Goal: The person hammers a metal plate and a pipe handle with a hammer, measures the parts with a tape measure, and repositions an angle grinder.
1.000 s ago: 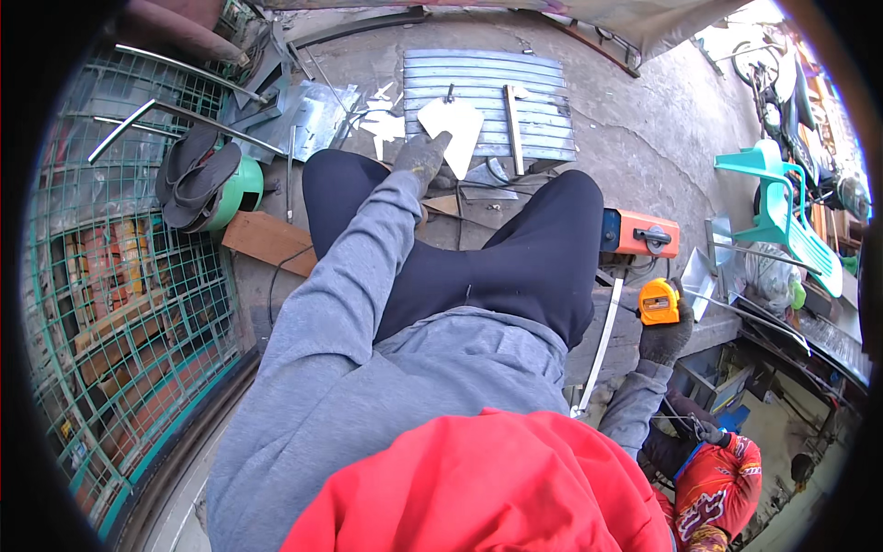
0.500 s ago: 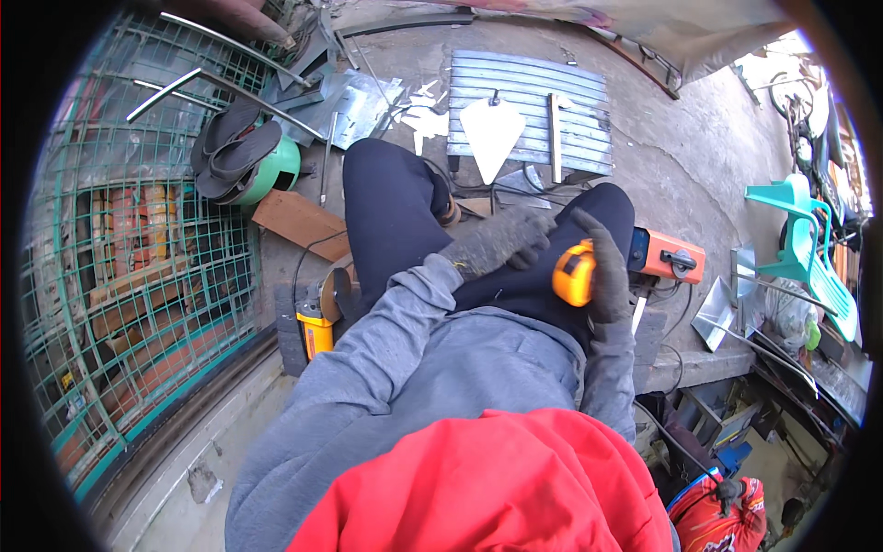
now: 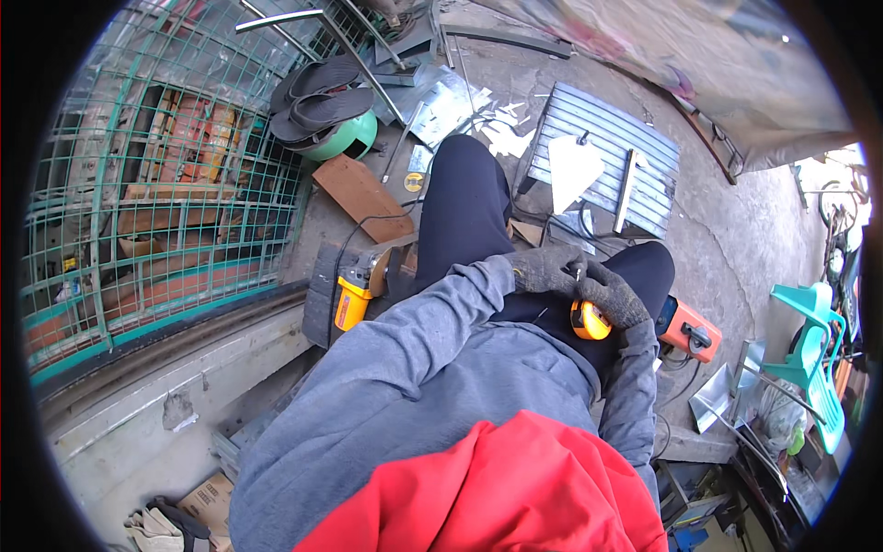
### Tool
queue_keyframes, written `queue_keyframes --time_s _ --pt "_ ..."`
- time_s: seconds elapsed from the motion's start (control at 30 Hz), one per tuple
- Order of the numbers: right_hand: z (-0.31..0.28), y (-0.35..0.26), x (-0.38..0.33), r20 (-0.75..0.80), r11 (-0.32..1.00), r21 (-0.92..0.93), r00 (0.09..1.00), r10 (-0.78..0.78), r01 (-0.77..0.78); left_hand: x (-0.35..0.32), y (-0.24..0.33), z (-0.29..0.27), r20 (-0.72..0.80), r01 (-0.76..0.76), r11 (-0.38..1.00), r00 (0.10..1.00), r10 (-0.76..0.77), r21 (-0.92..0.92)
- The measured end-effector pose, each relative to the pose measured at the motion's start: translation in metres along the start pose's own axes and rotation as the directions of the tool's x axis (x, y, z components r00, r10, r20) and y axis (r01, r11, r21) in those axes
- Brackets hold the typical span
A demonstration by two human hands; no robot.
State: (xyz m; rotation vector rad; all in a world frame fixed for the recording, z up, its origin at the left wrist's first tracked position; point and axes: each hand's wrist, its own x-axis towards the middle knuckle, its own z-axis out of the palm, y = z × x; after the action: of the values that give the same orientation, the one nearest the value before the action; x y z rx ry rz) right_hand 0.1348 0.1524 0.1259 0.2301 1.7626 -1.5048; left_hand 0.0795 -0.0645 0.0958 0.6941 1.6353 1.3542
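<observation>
Over my lap, my gloved right hand point(image 3: 614, 296) is closed around an orange and black tape measure point(image 3: 590, 320), which shows below its fingers. My gloved left hand point(image 3: 549, 270) meets it from the left, fingers curled in, their tips against those of the right. A small pale glint shows where the fingertips meet; what the left fingers pinch is too small to name. Beyond my knees stands a slatted metal bench point(image 3: 602, 138). On it lie a white tapered piece point(image 3: 572, 173) and a narrow pale strip point(image 3: 626, 189).
A yellow angle grinder point(image 3: 352, 302) lies left of my thigh, near a brown board point(image 3: 361, 198). Sandals point(image 3: 322, 101) rest on a green round object point(image 3: 348, 138) by the green wire mesh point(image 3: 175, 184). An orange machine point(image 3: 692, 333) and a turquoise plastic chair point(image 3: 809, 345) are at right.
My hands have come together, the right one closing more around the tape measure. The view has swung left, so the surroundings sit further right in the picture.
</observation>
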Motion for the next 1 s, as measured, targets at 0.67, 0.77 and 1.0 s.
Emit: queue_keyframes --time_s 0.67,0.77,1.0 --pt "-0.059 0.025 -0.085 -0.697 0.877 -0.428 0.698 -0.166 -0.218 -0.015 0.039 -0.105 -0.355 0.253 0.395 0.911 0.211 0.883" --pt "-0.065 0.048 -0.078 -0.688 0.902 -0.411 0.694 -0.213 -0.131 -0.006 0.036 -0.104 -0.393 0.294 0.471 0.911 0.126 0.832" --pt "-0.067 0.053 -0.069 -0.689 0.961 -0.270 0.710 -0.149 -0.060 -0.012 0.024 -0.106 -0.481 0.386 0.434 0.867 0.131 0.814"
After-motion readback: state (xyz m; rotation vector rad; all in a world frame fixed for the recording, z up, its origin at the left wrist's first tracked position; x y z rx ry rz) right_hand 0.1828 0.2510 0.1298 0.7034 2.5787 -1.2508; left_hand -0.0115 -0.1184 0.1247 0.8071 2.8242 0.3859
